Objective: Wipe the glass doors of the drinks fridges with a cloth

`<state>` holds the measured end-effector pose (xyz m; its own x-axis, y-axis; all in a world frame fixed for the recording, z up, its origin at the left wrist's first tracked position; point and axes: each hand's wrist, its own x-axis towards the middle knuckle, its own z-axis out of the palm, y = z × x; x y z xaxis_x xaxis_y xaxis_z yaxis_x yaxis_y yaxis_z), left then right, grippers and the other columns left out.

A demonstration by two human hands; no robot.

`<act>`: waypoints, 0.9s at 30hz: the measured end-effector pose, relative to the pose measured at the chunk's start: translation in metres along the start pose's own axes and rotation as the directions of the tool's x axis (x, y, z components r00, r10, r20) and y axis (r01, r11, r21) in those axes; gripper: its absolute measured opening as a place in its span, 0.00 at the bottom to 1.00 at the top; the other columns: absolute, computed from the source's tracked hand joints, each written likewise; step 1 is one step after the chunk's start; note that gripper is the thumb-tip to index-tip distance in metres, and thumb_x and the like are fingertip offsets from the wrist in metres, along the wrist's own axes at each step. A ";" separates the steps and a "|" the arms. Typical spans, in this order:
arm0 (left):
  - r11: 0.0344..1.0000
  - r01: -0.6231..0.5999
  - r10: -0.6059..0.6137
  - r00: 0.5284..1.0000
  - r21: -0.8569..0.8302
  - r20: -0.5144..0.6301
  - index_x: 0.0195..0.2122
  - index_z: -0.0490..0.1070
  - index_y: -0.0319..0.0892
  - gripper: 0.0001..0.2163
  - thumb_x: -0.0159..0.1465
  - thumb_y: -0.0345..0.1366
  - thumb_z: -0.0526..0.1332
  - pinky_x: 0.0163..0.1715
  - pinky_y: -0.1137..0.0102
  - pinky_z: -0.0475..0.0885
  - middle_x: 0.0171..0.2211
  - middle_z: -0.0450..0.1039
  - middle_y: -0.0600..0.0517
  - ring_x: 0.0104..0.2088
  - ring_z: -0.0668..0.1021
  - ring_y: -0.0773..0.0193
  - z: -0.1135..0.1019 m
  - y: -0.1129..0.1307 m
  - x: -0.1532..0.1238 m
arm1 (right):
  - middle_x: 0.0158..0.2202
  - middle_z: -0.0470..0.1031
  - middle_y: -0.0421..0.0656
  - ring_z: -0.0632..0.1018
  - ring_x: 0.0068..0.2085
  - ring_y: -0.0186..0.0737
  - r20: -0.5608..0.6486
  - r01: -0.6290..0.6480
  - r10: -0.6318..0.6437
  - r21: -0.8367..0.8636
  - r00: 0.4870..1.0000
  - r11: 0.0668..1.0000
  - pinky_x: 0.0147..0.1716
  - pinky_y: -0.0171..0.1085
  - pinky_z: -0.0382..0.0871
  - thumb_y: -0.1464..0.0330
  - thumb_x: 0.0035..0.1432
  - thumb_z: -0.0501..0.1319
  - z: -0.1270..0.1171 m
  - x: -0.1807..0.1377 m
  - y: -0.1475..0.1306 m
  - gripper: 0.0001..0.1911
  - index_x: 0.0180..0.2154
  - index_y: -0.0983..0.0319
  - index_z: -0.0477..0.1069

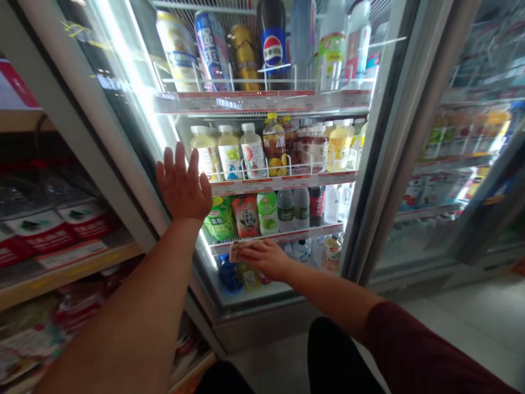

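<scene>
My left hand (180, 186) is raised with its fingers spread, at the left side of a drinks fridge's glass door (287, 298). It looks to be resting on the door, though I cannot tell the exact contact. Lower down, my right hand (264, 258) lies over a small brownish cloth (235, 251), at the glass in front of the lowest shelf edge. Most of the cloth is hidden under the fingers. Behind the glass are tea bottles (252, 150) and, below them, a green drink pouch (220, 220) and a red drink pouch (246, 217).
To the left stands a shelf (69, 271) with red-labelled packs of water bottles (41, 230). A metal door frame (394, 153) borders the fridge, with another glass-fronted fridge section (443, 180) beyond it. Tiled floor (471, 317) shows at the lower right. My knees (338, 350) are below.
</scene>
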<state>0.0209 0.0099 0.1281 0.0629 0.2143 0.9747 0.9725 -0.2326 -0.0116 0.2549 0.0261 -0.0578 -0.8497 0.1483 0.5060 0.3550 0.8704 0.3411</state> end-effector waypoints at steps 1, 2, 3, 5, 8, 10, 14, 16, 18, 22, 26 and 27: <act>1.000 0.002 -0.002 1.000 -0.004 0.002 0.75 0.58 0.45 0.30 0.74 0.49 0.50 0.76 0.45 0.40 0.77 0.49 0.48 0.78 0.46 0.54 0.000 0.000 0.000 | 0.68 0.71 0.41 0.73 0.59 0.43 0.012 0.029 -0.029 0.001 1.000 1.000 0.51 0.41 0.67 0.67 0.68 0.65 0.001 -0.005 0.000 0.25 0.64 0.53 0.72; 1.000 0.001 -0.001 1.000 -0.005 0.004 0.75 0.58 0.45 0.30 0.75 0.49 0.50 0.76 0.46 0.40 0.77 0.49 0.48 0.78 0.46 0.54 0.000 0.001 0.000 | 0.67 0.72 0.41 0.73 0.59 0.43 0.010 0.056 -0.056 -0.004 0.998 0.998 0.51 0.41 0.68 0.67 0.68 0.65 0.001 -0.009 0.002 0.23 0.63 0.53 0.73; 1.000 0.000 0.000 1.000 -0.005 0.003 0.75 0.58 0.45 0.30 0.75 0.49 0.50 0.76 0.46 0.40 0.77 0.49 0.48 0.78 0.46 0.54 0.000 0.001 0.000 | 0.67 0.72 0.40 0.74 0.59 0.42 -0.006 0.064 -0.064 -0.016 0.998 0.998 0.51 0.41 0.68 0.67 0.69 0.64 0.000 -0.014 0.005 0.22 0.63 0.53 0.74; 1.000 -0.004 0.004 1.000 -0.005 -0.002 0.75 0.58 0.45 0.29 0.75 0.49 0.50 0.76 0.45 0.40 0.77 0.49 0.47 0.78 0.46 0.53 0.000 0.000 0.000 | 0.67 0.72 0.40 0.73 0.60 0.43 -0.068 0.008 -0.011 -0.043 0.998 0.999 0.51 0.42 0.68 0.67 0.71 0.62 -0.005 -0.023 0.013 0.22 0.64 0.53 0.72; 1.000 -0.016 0.016 1.000 0.012 -0.010 0.75 0.58 0.45 0.29 0.75 0.48 0.51 0.76 0.46 0.40 0.77 0.49 0.47 0.78 0.46 0.53 0.001 -0.001 0.000 | 0.69 0.70 0.39 0.72 0.62 0.45 -0.177 -0.158 0.142 -0.078 0.974 0.984 0.52 0.44 0.69 0.67 0.72 0.59 -0.009 -0.042 0.022 0.24 0.67 0.52 0.69; 0.999 -0.024 0.025 1.000 0.027 -0.007 0.75 0.57 0.45 0.29 0.74 0.47 0.51 0.76 0.46 0.41 0.77 0.48 0.47 0.78 0.46 0.53 0.001 -0.001 0.000 | 0.68 0.71 0.39 0.73 0.61 0.45 -0.170 -0.168 0.153 -0.078 0.974 0.983 0.51 0.44 0.69 0.68 0.73 0.59 -0.007 -0.059 0.025 0.23 0.66 0.52 0.71; 1.000 -0.007 0.007 1.000 0.003 -0.003 0.75 0.58 0.46 0.29 0.74 0.47 0.51 0.76 0.45 0.40 0.77 0.49 0.47 0.78 0.46 0.52 0.001 -0.001 0.000 | 0.64 0.75 0.40 0.76 0.58 0.44 -0.062 -0.046 0.042 -0.067 0.997 0.997 0.50 0.43 0.73 0.69 0.71 0.60 -0.005 -0.092 0.033 0.21 0.63 0.52 0.75; 1.000 -0.004 0.004 1.000 -0.010 -0.007 0.75 0.58 0.45 0.29 0.75 0.47 0.51 0.76 0.45 0.39 0.77 0.49 0.47 0.78 0.47 0.51 0.001 -0.001 0.000 | 0.64 0.75 0.42 0.76 0.58 0.44 -0.113 -0.118 0.109 -0.075 0.988 0.990 0.52 0.44 0.75 0.71 0.71 0.59 -0.011 -0.103 0.042 0.23 0.64 0.52 0.74; 1.000 -0.018 0.018 1.000 -0.007 -0.012 0.75 0.58 0.45 0.29 0.75 0.46 0.51 0.76 0.45 0.39 0.77 0.49 0.47 0.78 0.47 0.50 0.002 -0.002 0.000 | 0.65 0.75 0.44 0.75 0.60 0.46 -0.228 -0.250 0.227 -0.077 0.947 0.965 0.56 0.47 0.76 0.73 0.70 0.57 -0.018 -0.113 0.050 0.26 0.66 0.52 0.72; 0.995 -0.079 0.082 0.996 0.062 -0.036 0.76 0.55 0.45 0.29 0.75 0.42 0.51 0.75 0.44 0.42 0.77 0.48 0.46 0.78 0.47 0.49 0.004 -0.006 -0.001 | 0.64 0.75 0.46 0.75 0.61 0.47 -0.382 -0.335 0.285 -0.069 0.879 0.940 0.62 0.46 0.76 0.76 0.69 0.56 -0.021 -0.136 0.054 0.28 0.67 0.56 0.71; 0.989 -0.118 0.123 0.991 0.093 -0.047 0.77 0.53 0.44 0.30 0.74 0.40 0.51 0.75 0.44 0.43 0.77 0.46 0.45 0.78 0.47 0.49 0.006 -0.009 -0.001 | 0.59 0.78 0.42 0.78 0.53 0.41 -0.386 -0.305 0.256 -0.070 0.886 0.950 0.57 0.40 0.79 0.77 0.69 0.55 -0.018 -0.163 0.059 0.26 0.62 0.54 0.75; 0.989 -0.117 0.121 0.992 0.088 -0.045 0.77 0.52 0.45 0.30 0.74 0.40 0.51 0.75 0.44 0.43 0.77 0.46 0.45 0.78 0.47 0.49 0.006 -0.010 -0.001 | 0.59 0.78 0.43 0.78 0.53 0.42 -0.409 -0.336 0.281 -0.070 0.868 0.939 0.57 0.41 0.79 0.77 0.69 0.55 -0.020 -0.168 0.064 0.25 0.61 0.54 0.76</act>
<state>0.0127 0.0174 0.1255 0.1703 0.1413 0.9752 0.9744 -0.1716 -0.1452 0.4284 0.0475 -0.1046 -0.4791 0.1813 0.8588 0.6464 0.7348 0.2055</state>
